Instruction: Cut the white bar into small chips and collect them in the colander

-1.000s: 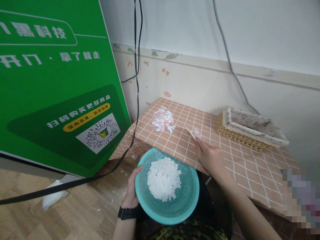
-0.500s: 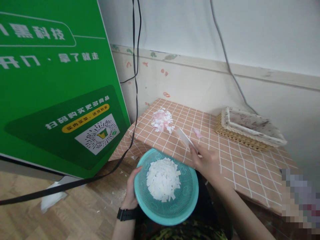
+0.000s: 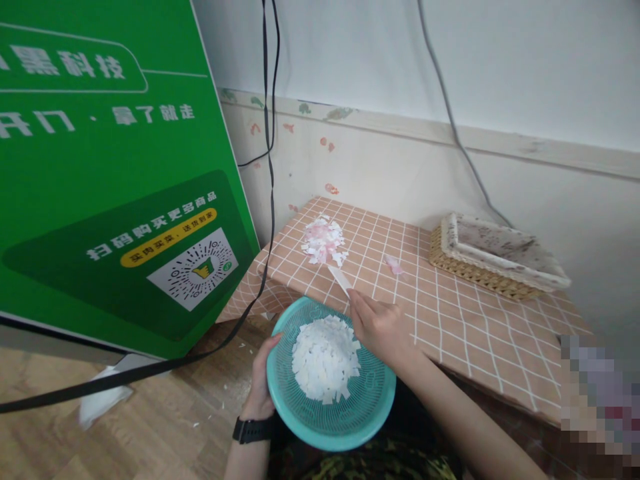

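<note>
My left hand [image 3: 263, 379] grips the left rim of a teal plastic colander [image 3: 385, 393], which sits over my lap at the table's front edge. Inside it lies a heap of small white paper scraps [image 3: 325, 360]. Above the colander's far right rim, my right hand [image 3: 377, 323] is closed around a flat white strip [image 3: 341, 281], perhaps paper. The strip's far end points at a pile of white and pink paper scraps [image 3: 324, 240] on the table, just short of it. My right fingertips are partly hidden behind the hand.
A checked brown cloth covers the table [image 3: 475, 333]. Farther right stand a lined wicker basket [image 3: 500, 260] and, nearer, a pink scrap [image 3: 393, 264]. A green printed cabinet [image 3: 115, 153] rises at left. A black cable [image 3: 210, 353] hangs down across the left side.
My right hand has moved left with the white strip, bringing the strip's end close to the pile of scraps. My left hand still holds the colander in place.
</note>
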{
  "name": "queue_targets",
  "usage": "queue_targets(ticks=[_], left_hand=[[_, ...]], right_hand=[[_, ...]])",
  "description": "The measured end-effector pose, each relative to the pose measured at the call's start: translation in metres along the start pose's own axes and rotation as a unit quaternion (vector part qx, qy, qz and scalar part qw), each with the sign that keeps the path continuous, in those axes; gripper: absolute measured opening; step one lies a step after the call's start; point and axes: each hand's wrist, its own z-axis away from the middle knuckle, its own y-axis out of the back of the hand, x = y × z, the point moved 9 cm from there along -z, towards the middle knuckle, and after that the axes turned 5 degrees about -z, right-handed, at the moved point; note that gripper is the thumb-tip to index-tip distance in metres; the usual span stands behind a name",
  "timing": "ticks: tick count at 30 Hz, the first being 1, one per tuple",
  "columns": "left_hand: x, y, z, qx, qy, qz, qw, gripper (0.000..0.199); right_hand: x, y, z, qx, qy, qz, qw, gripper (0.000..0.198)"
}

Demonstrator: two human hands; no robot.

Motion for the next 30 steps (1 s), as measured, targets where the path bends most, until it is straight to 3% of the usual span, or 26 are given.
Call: queue_targets(ticks=[10,20,25,30], left_hand=[[0.0,0.002,-0.002,-0.005,-0.013,-0.003,1.0,0.015],[-0.002,0.012,-0.01,0.016,0.001,-0.015,1.0,0.011],[-0.011,0.022,-0.019,0.016,0.013,-0.005,1.0,0.014],[-0.028,0.026,-0.024,-0.008,0.065,-0.018,0.998,0.024]], right_hand=[[0.035,0.006,0.006,-0.003,-0.069,0.117,0.991,0.033],[0.087,0.034,0.021,0.055,-0.18,0.166,0.968,0.032],[0.107,0.059,0.021,0.14,-0.272,0.063,0.95,0.035],[0.127,0.029,-0.014,0.095,-0.26,-0.116,0.954,0.036]])
